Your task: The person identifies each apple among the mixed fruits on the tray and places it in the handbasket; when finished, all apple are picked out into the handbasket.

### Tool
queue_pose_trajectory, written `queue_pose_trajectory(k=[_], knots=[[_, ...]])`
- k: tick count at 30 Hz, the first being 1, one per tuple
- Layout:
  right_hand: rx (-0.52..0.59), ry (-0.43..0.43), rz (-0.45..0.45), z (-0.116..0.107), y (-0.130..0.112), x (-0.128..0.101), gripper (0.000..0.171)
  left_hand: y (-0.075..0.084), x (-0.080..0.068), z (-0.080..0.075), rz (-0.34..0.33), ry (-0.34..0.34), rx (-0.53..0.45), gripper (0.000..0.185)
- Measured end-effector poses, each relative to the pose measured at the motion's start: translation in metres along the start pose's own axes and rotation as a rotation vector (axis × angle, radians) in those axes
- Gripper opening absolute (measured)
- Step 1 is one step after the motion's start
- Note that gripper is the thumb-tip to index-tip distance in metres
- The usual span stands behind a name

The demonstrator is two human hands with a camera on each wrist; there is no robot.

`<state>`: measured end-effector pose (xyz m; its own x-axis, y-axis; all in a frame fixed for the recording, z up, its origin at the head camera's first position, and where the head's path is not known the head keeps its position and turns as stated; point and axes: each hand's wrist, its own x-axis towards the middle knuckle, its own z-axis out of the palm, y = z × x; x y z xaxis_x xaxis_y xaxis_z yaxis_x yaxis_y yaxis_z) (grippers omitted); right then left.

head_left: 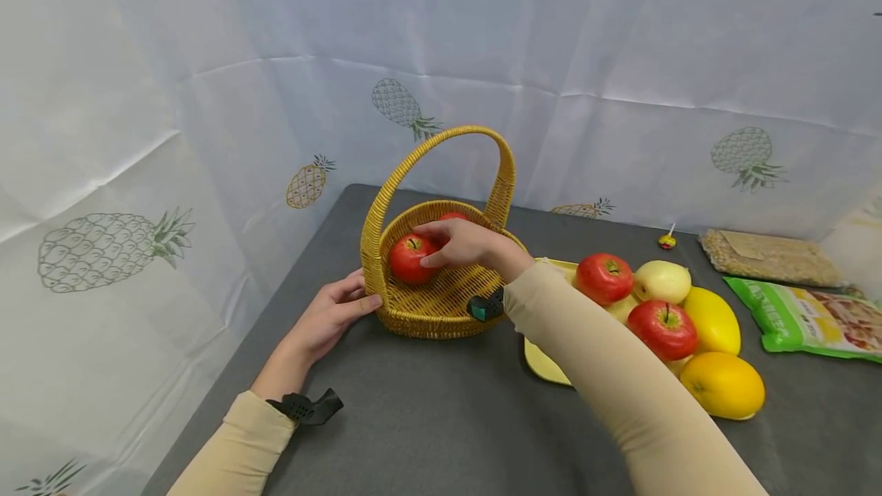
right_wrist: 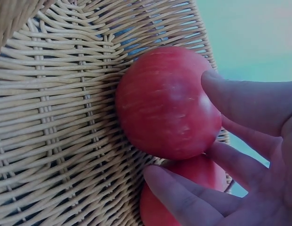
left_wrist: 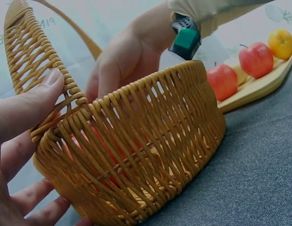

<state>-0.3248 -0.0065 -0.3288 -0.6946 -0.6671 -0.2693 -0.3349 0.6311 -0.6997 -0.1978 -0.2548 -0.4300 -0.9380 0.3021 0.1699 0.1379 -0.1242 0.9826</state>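
Note:
A woven yellow basket (head_left: 441, 305) with a tall handle (head_left: 441, 136) stands on the grey table. My left hand (head_left: 361, 297) grips its left rim, thumb (left_wrist: 37, 99) on top of the weave and fingers (left_wrist: 28, 197) against the outer wall. My right hand (head_left: 432, 245) reaches inside the basket and holds a red apple (head_left: 408, 259) that rests against the basket wall; the thumb (right_wrist: 240, 99) and a finger (right_wrist: 183, 197) touch the red apple (right_wrist: 167, 103). A second red apple (head_left: 452, 216) lies behind it, partly hidden by the hand.
Right of the basket a yellow tray (head_left: 544, 362) carries two red apples (head_left: 604, 277), a pale apple (head_left: 663, 280) and two yellow fruits (head_left: 722, 384). Further right lie a green packet (head_left: 813, 320), a bag of grain (head_left: 768, 257) and a small lollipop (head_left: 666, 239). A pineapple-print cloth (head_left: 620, 60) backs the table.

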Motion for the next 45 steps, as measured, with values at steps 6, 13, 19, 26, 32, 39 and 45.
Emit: queue_pose_trajectory(k=[6, 13, 19, 26, 32, 39, 45], knots=[[-0.005, 0.01, -0.001, -0.003, 0.002, -0.009, 0.068, -0.002, 0.0, 0.0, 0.002, -0.005, -0.002, 0.029], [0.014, 0.007, -0.011, -0.01, 0.009, -0.026, 0.068, -0.001, -0.001, 0.001, -0.005, 0.005, 0.005, 0.032], [0.027, 0.017, -0.061, -0.015, 0.016, -0.046, 0.071, 0.0, 0.0, 0.001, 0.0, 0.003, 0.014, 0.03], [0.093, 0.022, -0.095, -0.015, 0.026, -0.072, 0.073, 0.001, -0.001, 0.001, -0.014, 0.009, 0.025, 0.031], [0.245, 0.034, -0.138, -0.012, 0.033, -0.098, 0.063, 0.0, -0.002, 0.001, -0.012, 0.017, 0.026, 0.027], [0.357, 0.092, -0.125, -0.009, 0.047, -0.126, 0.053, 0.001, -0.003, 0.0, -0.007, 0.008, 0.037, 0.031], [0.463, 0.14, -0.121, -0.006, 0.059, -0.141, 0.053, 0.003, -0.003, 0.001, -0.016, 0.001, 0.032, 0.032]])
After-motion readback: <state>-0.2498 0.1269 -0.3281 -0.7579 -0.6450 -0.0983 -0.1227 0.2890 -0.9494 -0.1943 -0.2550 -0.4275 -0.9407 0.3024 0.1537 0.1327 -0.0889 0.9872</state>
